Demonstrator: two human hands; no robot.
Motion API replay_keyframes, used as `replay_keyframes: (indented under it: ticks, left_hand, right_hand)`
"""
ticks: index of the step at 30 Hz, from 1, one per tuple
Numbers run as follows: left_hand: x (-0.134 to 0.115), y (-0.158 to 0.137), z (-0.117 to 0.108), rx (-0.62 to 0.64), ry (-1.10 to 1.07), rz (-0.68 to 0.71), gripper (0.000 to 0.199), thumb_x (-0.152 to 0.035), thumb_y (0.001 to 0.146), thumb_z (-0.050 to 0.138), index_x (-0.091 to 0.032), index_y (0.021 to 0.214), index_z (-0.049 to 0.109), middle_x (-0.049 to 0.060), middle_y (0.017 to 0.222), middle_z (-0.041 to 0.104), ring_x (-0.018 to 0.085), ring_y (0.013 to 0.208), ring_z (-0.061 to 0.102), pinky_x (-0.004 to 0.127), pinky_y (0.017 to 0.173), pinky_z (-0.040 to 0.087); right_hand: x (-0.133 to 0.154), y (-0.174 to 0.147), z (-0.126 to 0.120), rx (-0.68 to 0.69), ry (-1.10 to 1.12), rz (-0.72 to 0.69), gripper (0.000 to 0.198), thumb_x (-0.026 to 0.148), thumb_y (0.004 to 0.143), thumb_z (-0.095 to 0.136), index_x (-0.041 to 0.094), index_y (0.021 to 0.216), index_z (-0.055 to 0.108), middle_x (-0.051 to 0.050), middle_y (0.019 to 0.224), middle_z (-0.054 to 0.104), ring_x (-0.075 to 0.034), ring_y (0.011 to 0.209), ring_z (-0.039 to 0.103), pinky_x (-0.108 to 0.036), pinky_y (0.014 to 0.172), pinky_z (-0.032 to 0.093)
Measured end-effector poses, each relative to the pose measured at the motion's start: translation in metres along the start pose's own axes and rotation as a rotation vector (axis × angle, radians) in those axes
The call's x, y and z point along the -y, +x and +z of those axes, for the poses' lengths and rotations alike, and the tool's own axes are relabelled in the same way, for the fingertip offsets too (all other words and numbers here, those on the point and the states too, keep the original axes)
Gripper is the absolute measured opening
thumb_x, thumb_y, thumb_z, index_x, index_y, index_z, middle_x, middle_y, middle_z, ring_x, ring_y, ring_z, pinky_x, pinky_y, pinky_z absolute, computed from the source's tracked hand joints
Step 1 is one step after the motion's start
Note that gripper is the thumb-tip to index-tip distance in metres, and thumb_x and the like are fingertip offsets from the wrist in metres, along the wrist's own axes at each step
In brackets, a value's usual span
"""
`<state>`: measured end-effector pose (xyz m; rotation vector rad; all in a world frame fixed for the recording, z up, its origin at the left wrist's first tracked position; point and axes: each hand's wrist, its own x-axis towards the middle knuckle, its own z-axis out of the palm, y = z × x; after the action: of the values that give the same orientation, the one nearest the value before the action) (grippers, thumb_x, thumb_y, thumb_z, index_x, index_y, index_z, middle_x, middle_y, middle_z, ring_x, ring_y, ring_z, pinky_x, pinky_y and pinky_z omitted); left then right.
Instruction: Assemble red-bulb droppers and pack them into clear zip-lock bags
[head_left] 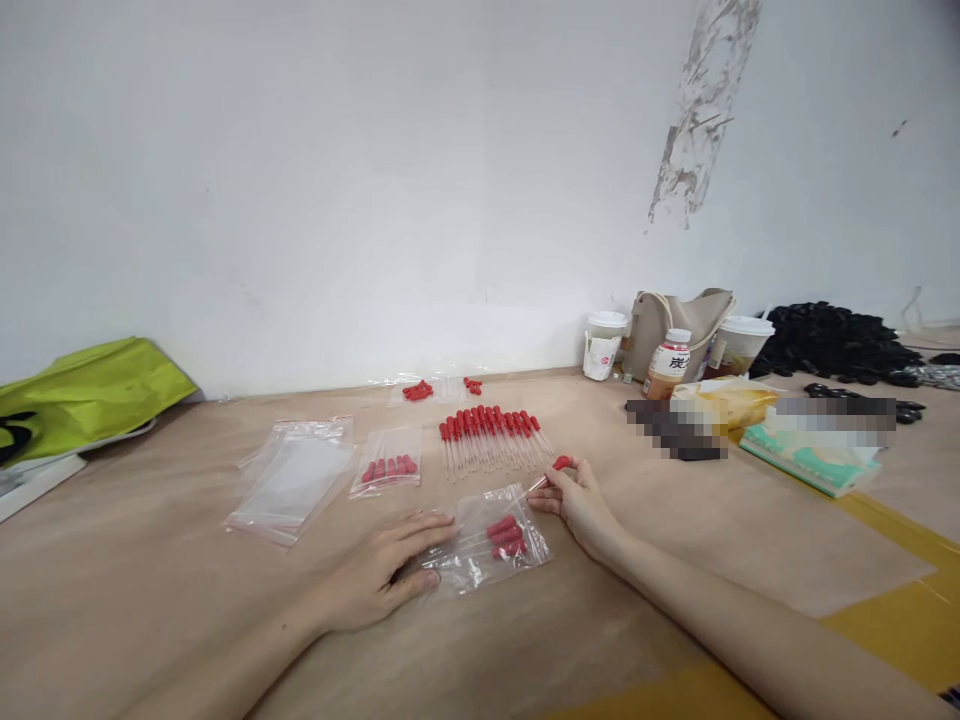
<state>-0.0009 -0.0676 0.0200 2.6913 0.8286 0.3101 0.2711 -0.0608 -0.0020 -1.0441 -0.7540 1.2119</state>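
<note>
Red-bulbed dropper [540, 482], right hand [583, 503] pinching it, slants tip leftward toward the bag [466, 574]; left hand [394, 562] loosely spread.

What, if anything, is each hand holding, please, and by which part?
The right hand holds a slim, clear, red-bulbed dropper near its bulb. The left hand touches the left edge of a clear plastic bag; whether it grips is unclear.
</note>
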Motion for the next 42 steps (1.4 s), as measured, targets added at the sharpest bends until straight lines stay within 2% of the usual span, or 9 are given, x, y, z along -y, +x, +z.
replay_keyframes:
  ticks: [4,9,15,19,25,31,34,38,42]
  left_hand:
    - [-0.001,-0.001,0.000,-0.026,-0.019,-0.013,0.049,-0.036,0.088,0.041,-0.030,0.134,0.026,0.002,0.135,0.038,0.023,0.122,0.035,0.042,0.100,0.029]
    - [-0.003,0.000,-0.001,-0.028,-0.037,-0.004,0.049,-0.035,0.088,0.040,-0.031,0.134,0.025,0.002,0.135,0.038,0.023,0.120,0.038,0.042,0.099,0.031]
    - [-0.002,-0.001,0.000,-0.032,-0.022,-0.012,0.048,-0.035,0.088,0.040,-0.031,0.134,0.025,0.002,0.134,0.039,0.023,0.120,0.038,0.040,0.099,0.031]
    - [-0.003,0.000,-0.001,-0.025,-0.025,-0.008,0.048,-0.034,0.088,0.041,-0.030,0.134,0.025,0.002,0.134,0.039,0.023,0.120,0.038,0.040,0.099,0.031]
    - [-0.002,-0.001,0.000,-0.023,-0.003,-0.009,0.048,-0.036,0.088,0.040,-0.030,0.134,0.026,0.002,0.134,0.039,0.022,0.121,0.036,0.040,0.100,0.030]
    - [-0.001,0.001,0.000,-0.008,0.012,0.002,0.047,-0.035,0.089,0.040,-0.032,0.134,0.026,0.000,0.136,0.037,0.021,0.122,0.035,0.039,0.102,0.028]
    - [-0.001,0.001,-0.001,0.017,0.024,-0.002,0.043,-0.035,0.090,0.038,-0.034,0.132,0.030,-0.001,0.137,0.034,0.021,0.124,0.032,0.041,0.102,0.027]
    - [0.001,-0.001,0.000,0.024,0.028,-0.003,0.037,-0.036,0.090,0.038,-0.036,0.127,0.038,-0.003,0.138,0.034,0.021,0.125,0.031,0.041,0.103,0.026]
    - [0.001,-0.002,0.001,0.018,0.022,-0.008,0.038,-0.036,0.090,0.039,-0.033,0.127,0.039,-0.002,0.137,0.034,0.020,0.125,0.031,0.040,0.103,0.026]
  right_hand:
    - [0.002,-0.007,-0.002,0.176,-0.067,0.049,0.030,0.026,0.065,0.062,0.021,0.075,0.035,0.003,0.059,0.058,-0.011,0.051,0.059,-0.024,0.051,0.048]
    - [0.000,-0.005,-0.005,0.392,-0.320,0.009,0.032,0.039,0.063,0.066,0.018,0.074,0.045,0.009,0.043,0.048,-0.005,0.032,0.041,-0.015,0.031,0.030]
    - [-0.007,0.002,-0.006,0.486,-0.450,0.024,0.041,0.051,0.069,0.055,0.015,0.089,0.053,0.009,0.042,0.045,-0.005,0.031,0.038,-0.015,0.030,0.031]
    - [-0.005,0.001,-0.004,0.496,-0.479,0.040,0.039,0.050,0.071,0.052,0.017,0.092,0.050,0.010,0.041,0.044,-0.005,0.030,0.036,-0.015,0.030,0.028]
    - [-0.007,-0.002,0.001,0.387,-0.362,0.068,0.040,0.049,0.059,0.065,0.018,0.076,0.047,0.006,0.050,0.054,-0.008,0.040,0.048,-0.019,0.040,0.037]
    - [-0.014,0.000,-0.003,0.531,-0.408,0.028,0.035,0.048,0.064,0.060,0.013,0.068,0.058,0.000,0.058,0.059,-0.010,0.052,0.053,-0.023,0.051,0.041]
    - [-0.008,0.011,-0.009,0.366,-0.549,-0.076,0.027,0.040,0.065,0.060,0.013,0.071,0.059,0.001,0.057,0.058,-0.009,0.049,0.049,-0.021,0.047,0.038]
    - [0.015,0.049,-0.022,0.006,-1.024,-0.305,0.009,0.021,0.068,0.054,0.014,0.072,0.057,-0.001,0.067,0.061,-0.009,0.057,0.053,-0.019,0.053,0.040]
    - [0.036,0.094,-0.028,-0.144,-1.161,-0.305,0.014,0.015,0.063,0.054,0.013,0.077,0.057,-0.007,0.079,0.063,-0.013,0.070,0.056,-0.020,0.059,0.040]
